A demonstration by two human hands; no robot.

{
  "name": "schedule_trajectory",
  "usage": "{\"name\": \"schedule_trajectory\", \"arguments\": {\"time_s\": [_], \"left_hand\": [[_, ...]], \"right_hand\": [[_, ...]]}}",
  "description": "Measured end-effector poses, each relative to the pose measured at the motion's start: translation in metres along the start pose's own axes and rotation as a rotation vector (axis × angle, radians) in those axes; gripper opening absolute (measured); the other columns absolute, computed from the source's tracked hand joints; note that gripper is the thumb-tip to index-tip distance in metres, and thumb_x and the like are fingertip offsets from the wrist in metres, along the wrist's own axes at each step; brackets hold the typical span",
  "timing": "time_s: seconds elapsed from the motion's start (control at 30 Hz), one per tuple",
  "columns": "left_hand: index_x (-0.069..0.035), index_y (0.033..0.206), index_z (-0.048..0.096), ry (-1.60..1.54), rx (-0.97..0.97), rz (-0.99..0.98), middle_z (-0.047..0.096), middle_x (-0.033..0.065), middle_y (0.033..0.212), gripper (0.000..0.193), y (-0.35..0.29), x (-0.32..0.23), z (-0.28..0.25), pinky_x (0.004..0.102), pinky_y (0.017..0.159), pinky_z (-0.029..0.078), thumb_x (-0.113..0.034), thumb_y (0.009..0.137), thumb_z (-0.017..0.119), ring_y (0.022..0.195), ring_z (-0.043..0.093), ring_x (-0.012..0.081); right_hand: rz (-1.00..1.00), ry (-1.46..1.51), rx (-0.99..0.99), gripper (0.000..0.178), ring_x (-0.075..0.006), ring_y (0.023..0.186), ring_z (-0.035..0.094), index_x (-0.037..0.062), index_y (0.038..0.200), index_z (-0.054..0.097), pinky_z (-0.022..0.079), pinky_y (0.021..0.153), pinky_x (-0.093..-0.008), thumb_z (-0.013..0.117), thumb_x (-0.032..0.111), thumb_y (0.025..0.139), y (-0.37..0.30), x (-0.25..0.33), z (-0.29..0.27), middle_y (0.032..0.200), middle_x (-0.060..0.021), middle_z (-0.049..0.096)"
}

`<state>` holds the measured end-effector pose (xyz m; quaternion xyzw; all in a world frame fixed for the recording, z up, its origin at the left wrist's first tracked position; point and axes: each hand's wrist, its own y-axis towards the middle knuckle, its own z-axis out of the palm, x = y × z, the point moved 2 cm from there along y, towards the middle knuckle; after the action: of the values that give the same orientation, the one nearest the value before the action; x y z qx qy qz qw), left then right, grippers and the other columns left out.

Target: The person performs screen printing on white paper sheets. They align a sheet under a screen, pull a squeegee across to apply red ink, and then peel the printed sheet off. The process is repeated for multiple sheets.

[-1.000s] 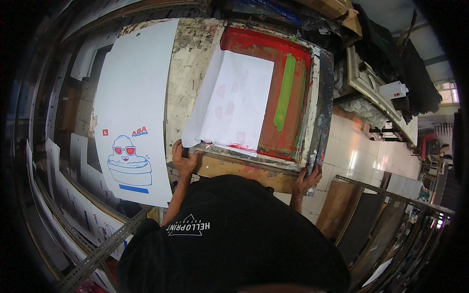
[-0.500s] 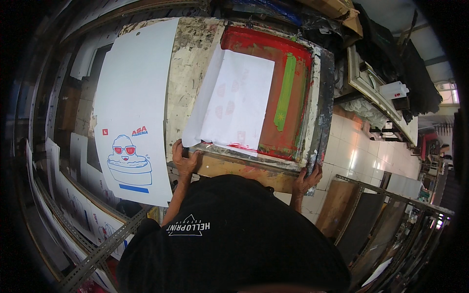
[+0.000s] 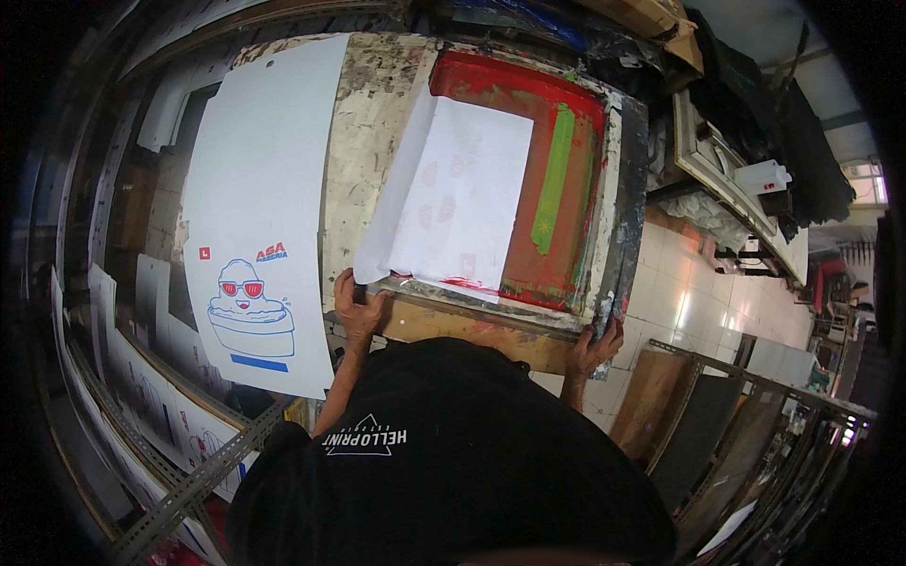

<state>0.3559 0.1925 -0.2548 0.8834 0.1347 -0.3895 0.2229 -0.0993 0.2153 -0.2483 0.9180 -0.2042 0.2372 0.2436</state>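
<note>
A screen printing frame [image 3: 612, 203] lies before me, its inner edges smeared with red ink. A white sheet of paper [image 3: 467, 189] rests on its mesh, the left side lifted and curling up over the frame. Faint red marks show through the paper. Right of it, a strip of green tape [image 3: 552, 179] runs along the red-brown mesh. My left hand [image 3: 359, 307] grips the frame's near left corner, close to the paper's lower corner. The near right corner is held by my right hand [image 3: 593, 349], fingers bent over the edge. The undersides of both corners are hidden.
Left of the frame lies a tall white board [image 3: 260, 179] printed with a blue and red cartoon, on a stained worktable [image 3: 363, 123]. Metal racks [image 3: 203, 472] holding boards stand at the near left. Another table [image 3: 722, 179] with a white plastic container [image 3: 763, 176] stands at right.
</note>
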Motion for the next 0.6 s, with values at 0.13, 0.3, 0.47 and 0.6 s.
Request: {"name": "schedule_trajectory", "arguments": {"time_s": [0.13,0.3,0.47,0.6], "left_hand": [[0.003,0.108,0.06,0.004,-0.002,0.006,0.057,0.0184,0.113,0.056,0.001,-0.0059,-0.0012,0.0404,0.091,0.046,-0.015,0.06,0.082,0.105,0.057,0.0351],[0.004,0.109,0.059,0.04,-0.002,0.039,0.057,0.0195,0.113,0.056,0.0008,-0.0029,-0.0014,0.0411,0.091,0.046,-0.013,0.06,0.081,0.105,0.057,0.0363],[0.004,0.11,0.059,0.037,-0.005,0.021,0.056,0.0199,0.114,0.058,-0.0004,-0.0023,-0.0015,0.041,0.09,0.046,-0.012,0.059,0.081,0.104,0.057,0.0366],[0.005,0.109,0.06,0.011,0.007,-0.019,0.056,0.0193,0.114,0.058,0.0006,-0.0037,-0.0005,0.0396,0.09,0.046,-0.012,0.058,0.083,0.104,0.058,0.0351]], "right_hand": [[-0.001,0.004,0.01,0.058,-0.0401,0.119,0.042,0.0009,0.129,0.049,0.028,0.1,-0.0535,0.055,0.041,0.087,0.0015,0.0042,-0.0022,0.125,-0.0226,0.047],[-0.009,-0.007,-0.002,0.057,-0.0411,0.119,0.042,-0.0004,0.129,0.049,0.028,0.099,-0.0539,0.056,0.037,0.086,0.0001,0.001,-0.001,0.125,-0.0242,0.046],[-0.002,-0.004,0.01,0.057,-0.0414,0.118,0.042,-0.0008,0.129,0.049,0.028,0.099,-0.0535,0.056,0.036,0.086,0.0006,0.0048,-0.0025,0.125,-0.0244,0.046],[-0.003,-0.017,0.017,0.054,-0.0406,0.119,0.042,-0.0002,0.129,0.049,0.028,0.1,-0.053,0.055,0.033,0.086,0.0007,0.0052,-0.0026,0.126,-0.0235,0.046]]}}
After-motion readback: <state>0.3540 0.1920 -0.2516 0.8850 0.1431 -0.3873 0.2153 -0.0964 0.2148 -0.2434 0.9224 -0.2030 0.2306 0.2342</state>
